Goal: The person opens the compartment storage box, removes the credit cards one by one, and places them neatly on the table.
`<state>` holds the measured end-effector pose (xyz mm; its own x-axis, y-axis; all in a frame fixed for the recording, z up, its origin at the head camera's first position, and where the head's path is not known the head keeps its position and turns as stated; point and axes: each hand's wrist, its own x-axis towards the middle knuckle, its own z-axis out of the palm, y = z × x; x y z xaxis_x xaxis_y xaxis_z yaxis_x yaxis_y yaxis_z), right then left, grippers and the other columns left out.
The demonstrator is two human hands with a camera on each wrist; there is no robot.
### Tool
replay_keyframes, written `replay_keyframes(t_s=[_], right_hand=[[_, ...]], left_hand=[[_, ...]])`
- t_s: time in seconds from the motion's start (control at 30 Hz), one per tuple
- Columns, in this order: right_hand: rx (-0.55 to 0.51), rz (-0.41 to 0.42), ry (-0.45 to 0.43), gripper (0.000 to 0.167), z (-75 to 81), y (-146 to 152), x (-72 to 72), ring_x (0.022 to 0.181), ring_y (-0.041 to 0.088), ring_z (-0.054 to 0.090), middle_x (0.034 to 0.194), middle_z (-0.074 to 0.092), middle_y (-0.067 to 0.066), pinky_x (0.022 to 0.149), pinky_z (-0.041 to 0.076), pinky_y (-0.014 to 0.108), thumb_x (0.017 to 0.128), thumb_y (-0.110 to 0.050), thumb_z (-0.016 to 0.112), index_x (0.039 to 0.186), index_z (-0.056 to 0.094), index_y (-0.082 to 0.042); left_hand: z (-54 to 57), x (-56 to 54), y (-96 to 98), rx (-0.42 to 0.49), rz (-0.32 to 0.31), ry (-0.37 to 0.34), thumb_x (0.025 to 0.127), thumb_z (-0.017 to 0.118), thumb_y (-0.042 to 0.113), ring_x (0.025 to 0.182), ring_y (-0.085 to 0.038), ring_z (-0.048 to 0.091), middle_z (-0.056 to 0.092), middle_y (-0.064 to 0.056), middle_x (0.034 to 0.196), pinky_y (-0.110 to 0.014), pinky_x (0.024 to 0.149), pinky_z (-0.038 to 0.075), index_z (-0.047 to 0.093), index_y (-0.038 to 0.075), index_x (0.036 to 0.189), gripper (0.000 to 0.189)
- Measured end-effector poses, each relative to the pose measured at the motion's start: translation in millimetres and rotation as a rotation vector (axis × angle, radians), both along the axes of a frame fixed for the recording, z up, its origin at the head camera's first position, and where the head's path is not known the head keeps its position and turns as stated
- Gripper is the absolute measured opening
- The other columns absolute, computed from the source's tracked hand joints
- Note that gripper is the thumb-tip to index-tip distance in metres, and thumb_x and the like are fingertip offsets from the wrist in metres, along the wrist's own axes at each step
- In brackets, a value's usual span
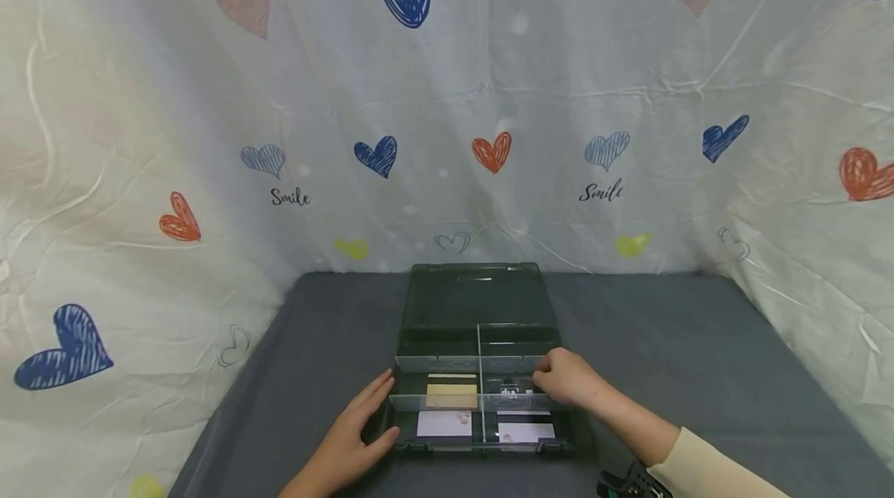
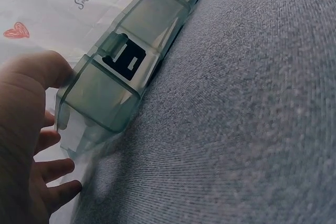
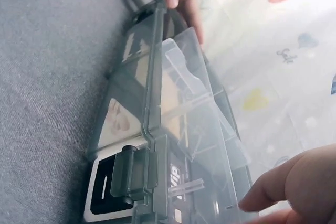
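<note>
A translucent dark green case point(image 1: 482, 447) stands with its lid raised, its inside split by clear dividers point(image 3: 210, 124). Several cards lie in it: a tan card point(image 1: 451, 395), a white card point(image 1: 444, 424), a black-and-white card point(image 1: 526, 433) and a dark card with "vip" lettering point(image 1: 512, 387). My left hand point(image 1: 349, 436) rests at the case's left end, thumb by the front corner and fingers spread along the side. My right hand point(image 1: 569, 378) reaches into the right middle compartment with bent fingers, beside the vip card; I cannot tell what its fingertips hold.
Grey cloth point(image 1: 335, 327) covers the table. The upright lid point(image 1: 478, 300) forms the case's back. Behind and at both sides hangs a pale curtain point(image 1: 447, 95) printed with hearts. A dark strapped device point(image 1: 634, 482) sits at the right wrist.
</note>
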<state>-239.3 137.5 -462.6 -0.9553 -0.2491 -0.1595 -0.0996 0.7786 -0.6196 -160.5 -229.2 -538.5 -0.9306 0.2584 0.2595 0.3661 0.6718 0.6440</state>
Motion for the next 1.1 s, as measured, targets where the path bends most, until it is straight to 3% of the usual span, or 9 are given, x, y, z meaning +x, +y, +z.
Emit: replay_keyframes(t_s=[0.13,0.3,0.33,0.43,0.53,0.57,0.67,0.77,1.1], right_hand=[[-0.042,0.038,-0.01,0.028,-1.3,-2,-1.7,0.105,0.031,0.067,0.116,0.072,0.02,0.086,0.056,0.051,0.089,-0.007,0.064,0.109,0.075,0.009],[-0.13,0.051,-0.077,0.032,-0.2,-4,-2.5,0.116,0.038,0.063,0.122,0.069,0.024,0.092,0.053,0.054,0.089,-0.004,0.062,0.114,0.071,0.014],[-0.159,0.043,-0.103,0.033,1.3,-5,-2.6,0.107,0.036,0.066,0.121,0.069,0.023,0.089,0.054,0.054,0.089,-0.003,0.061,0.116,0.069,0.015],[-0.215,0.024,-0.155,0.034,5.6,-5,-3.0,0.099,0.032,0.065,0.124,0.067,0.024,0.087,0.054,0.053,0.091,-0.002,0.06,0.119,0.067,0.016],[-0.241,0.007,-0.162,0.033,7.0,-5,-2.6,0.098,0.034,0.066,0.123,0.067,0.025,0.088,0.054,0.053,0.093,-0.002,0.06,0.121,0.066,0.016],[-0.237,0.005,-0.151,0.033,6.8,-4,-2.2,0.11,0.039,0.065,0.124,0.066,0.027,0.092,0.053,0.054,0.094,-0.003,0.06,0.121,0.067,0.015],[-0.25,-0.018,-0.125,0.03,5.4,-3,0.1,0.117,0.043,0.063,0.123,0.068,0.026,0.094,0.053,0.055,0.097,-0.003,0.061,0.121,0.067,0.015],[-0.278,-0.044,-0.102,0.029,4.0,-3,2.8,0.111,0.038,0.067,0.118,0.07,0.022,0.09,0.056,0.051,0.098,-0.001,0.064,0.121,0.067,0.015],[-0.575,-0.083,-0.177,0.038,-7.2,-4,0.3,0.092,0.027,0.073,0.1,0.072,0.015,0.077,0.061,0.041,0.092,0.002,0.073,0.124,0.061,0.018]], left_hand=[[-0.3,0.6,0.7,0.002,0.005,-0.01,0.092,0.079,0.023,0.145,-0.027,0.04,0.04,-0.005,0.161,-0.056,0.108,0.042,0.048,0.003,0.153,0.072],[-0.4,2.1,1.2,0.002,0.012,0.012,0.091,0.081,0.021,0.145,-0.027,0.041,0.041,-0.005,0.161,-0.054,0.107,0.044,0.048,0.002,0.152,0.072],[-0.5,2.2,1.1,0.0,0.014,0.024,0.09,0.081,0.02,0.144,-0.027,0.041,0.041,-0.006,0.161,-0.054,0.107,0.044,0.049,0.002,0.152,0.072],[-0.7,2.0,0.5,-0.006,0.019,0.063,0.088,0.082,0.017,0.143,-0.028,0.043,0.043,-0.007,0.16,-0.052,0.107,0.045,0.05,0.001,0.151,0.072],[-0.3,1.6,0.4,-0.01,0.016,0.089,0.086,0.083,0.015,0.142,-0.028,0.044,0.044,-0.008,0.159,-0.051,0.106,0.046,0.051,0.001,0.15,0.072],[-0.1,1.4,0.5,-0.009,0.013,0.092,0.086,0.083,0.015,0.142,-0.029,0.044,0.044,-0.009,0.159,-0.051,0.106,0.046,0.051,0.0,0.15,0.073],[0.4,1.4,0.8,-0.007,0.005,0.083,0.087,0.083,0.015,0.142,-0.029,0.044,0.044,-0.01,0.159,-0.052,0.106,0.046,0.051,0.0,0.15,0.073],[0.6,1.8,1.1,-0.003,0.0,0.066,0.087,0.083,0.015,0.142,-0.029,0.044,0.043,-0.01,0.159,-0.052,0.106,0.046,0.05,0.0,0.15,0.073],[2.1,1.5,1.9,0.01,-0.001,0.014,0.089,0.081,0.017,0.144,-0.028,0.041,0.041,-0.008,0.161,-0.054,0.108,0.043,0.048,0.0,0.151,0.072]])
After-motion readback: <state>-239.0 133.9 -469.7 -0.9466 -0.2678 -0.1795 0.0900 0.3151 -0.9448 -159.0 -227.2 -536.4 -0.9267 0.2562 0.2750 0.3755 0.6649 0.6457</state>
